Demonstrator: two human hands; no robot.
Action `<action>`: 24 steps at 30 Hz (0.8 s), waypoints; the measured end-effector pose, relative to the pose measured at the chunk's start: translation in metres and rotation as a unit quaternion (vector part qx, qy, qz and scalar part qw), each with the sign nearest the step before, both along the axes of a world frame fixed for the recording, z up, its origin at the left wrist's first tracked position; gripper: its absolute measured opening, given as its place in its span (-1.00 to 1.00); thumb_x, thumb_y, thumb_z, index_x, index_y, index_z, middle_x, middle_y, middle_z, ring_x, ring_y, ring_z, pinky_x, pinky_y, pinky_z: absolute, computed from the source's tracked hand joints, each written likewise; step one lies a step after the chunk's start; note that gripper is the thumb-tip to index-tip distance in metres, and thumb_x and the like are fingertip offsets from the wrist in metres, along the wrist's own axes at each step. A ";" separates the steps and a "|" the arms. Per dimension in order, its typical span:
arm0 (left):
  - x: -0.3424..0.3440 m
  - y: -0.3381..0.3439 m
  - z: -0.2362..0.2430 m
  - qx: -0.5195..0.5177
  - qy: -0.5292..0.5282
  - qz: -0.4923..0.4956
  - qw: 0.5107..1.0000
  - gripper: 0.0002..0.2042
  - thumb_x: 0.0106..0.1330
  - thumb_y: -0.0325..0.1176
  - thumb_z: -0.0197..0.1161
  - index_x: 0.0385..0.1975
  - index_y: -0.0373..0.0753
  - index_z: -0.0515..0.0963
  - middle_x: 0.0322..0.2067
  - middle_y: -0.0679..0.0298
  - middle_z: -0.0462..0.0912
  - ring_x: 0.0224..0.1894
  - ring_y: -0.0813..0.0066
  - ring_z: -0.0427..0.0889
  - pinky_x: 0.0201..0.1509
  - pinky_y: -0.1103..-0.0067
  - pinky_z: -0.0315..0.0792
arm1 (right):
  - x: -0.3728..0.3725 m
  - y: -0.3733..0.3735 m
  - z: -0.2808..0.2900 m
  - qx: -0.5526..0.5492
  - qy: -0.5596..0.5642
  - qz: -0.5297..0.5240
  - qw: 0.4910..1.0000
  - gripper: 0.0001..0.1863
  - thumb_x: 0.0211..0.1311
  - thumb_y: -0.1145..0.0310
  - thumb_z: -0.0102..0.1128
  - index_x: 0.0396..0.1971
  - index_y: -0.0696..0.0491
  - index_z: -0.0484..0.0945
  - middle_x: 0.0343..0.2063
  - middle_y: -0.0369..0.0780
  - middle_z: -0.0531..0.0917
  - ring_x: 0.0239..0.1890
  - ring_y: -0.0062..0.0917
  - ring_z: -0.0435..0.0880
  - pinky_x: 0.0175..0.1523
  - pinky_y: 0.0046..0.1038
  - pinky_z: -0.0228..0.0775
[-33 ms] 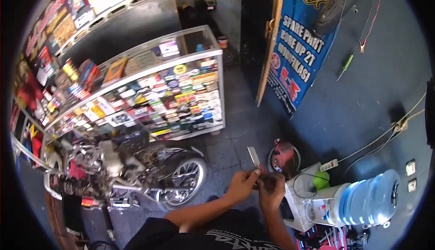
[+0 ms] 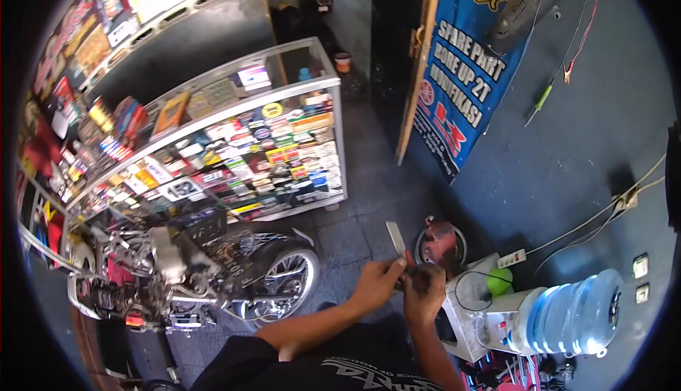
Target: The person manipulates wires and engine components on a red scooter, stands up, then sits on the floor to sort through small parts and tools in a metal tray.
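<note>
Flat grey metal blade (image 2: 394,236), red-handled, tilted upward, gripped between both hands.

Flat blade (image 2: 394,236) between both hands is showing dull grey metal. Beside it, motorcycle wheel (image 2: 282,283) is gleaming chromed. Behind that wheel, display cabinet (image 2: 333,107) is presenting glossy glass, pale metal framing. Water bottle (image 2: 571,313) is appearing translucent plastic.

Bare hands: two, a left hand (image 2: 376,282) and a right hand (image 2: 423,293)
Flat grey metal blade with red handle (image 2: 398,241): one
Chrome-framed motorcycle (image 2: 206,270): one
Glass display cabinet with metal frame (image 2: 234,150): one
Clear blue plastic water jug (image 2: 571,313): one
Green round ball (image 2: 499,280): one
Blue printed banner (image 2: 468,72): one
Green-handled screwdriver on the wall (image 2: 539,104): one
White wall sockets (image 2: 640,265): two
</note>
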State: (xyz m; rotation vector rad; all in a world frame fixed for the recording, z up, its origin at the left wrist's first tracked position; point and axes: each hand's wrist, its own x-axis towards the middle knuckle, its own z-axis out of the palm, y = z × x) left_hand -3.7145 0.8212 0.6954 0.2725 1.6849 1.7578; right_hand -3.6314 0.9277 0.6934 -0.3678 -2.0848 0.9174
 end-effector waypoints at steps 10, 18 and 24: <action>-0.210 0.201 0.013 0.065 0.021 -0.008 0.998 -0.61 0.57 -0.14 0.08 -0.15 -0.41 0.64 -0.43 0.27 0.69 -0.47 0.61 0.61 -0.39 0.62 0.52 | -0.204 0.199 0.021 0.029 -0.016 0.049 0.998 -0.66 0.20 0.59 0.23 0.00 0.12 0.53 -0.11 -0.11 0.66 -0.02 -0.32 0.68 0.09 -0.37 0.52; -0.373 0.255 0.065 0.028 0.049 0.090 0.994 -0.67 0.52 -0.26 0.12 0.02 -0.42 0.60 -0.33 0.14 0.70 -0.29 0.52 0.67 -0.19 0.51 0.55 | -0.409 0.285 0.053 -0.214 -0.121 0.170 0.954 -0.70 0.36 0.37 0.18 -0.02 0.24 0.55 -0.36 -0.18 0.67 -0.38 -0.52 0.65 -0.20 -0.45 0.51; -0.471 0.219 0.057 -0.012 0.072 0.250 0.966 -0.72 0.47 -0.38 0.15 0.03 -0.41 0.60 -0.26 0.14 0.66 -0.32 0.47 0.67 -0.18 0.53 0.55 | -0.554 0.289 0.037 -0.382 -0.186 0.361 0.830 -0.60 0.46 0.25 0.09 0.11 0.21 0.54 -0.36 -0.28 0.59 -0.49 -0.68 0.49 -0.44 -0.56 0.36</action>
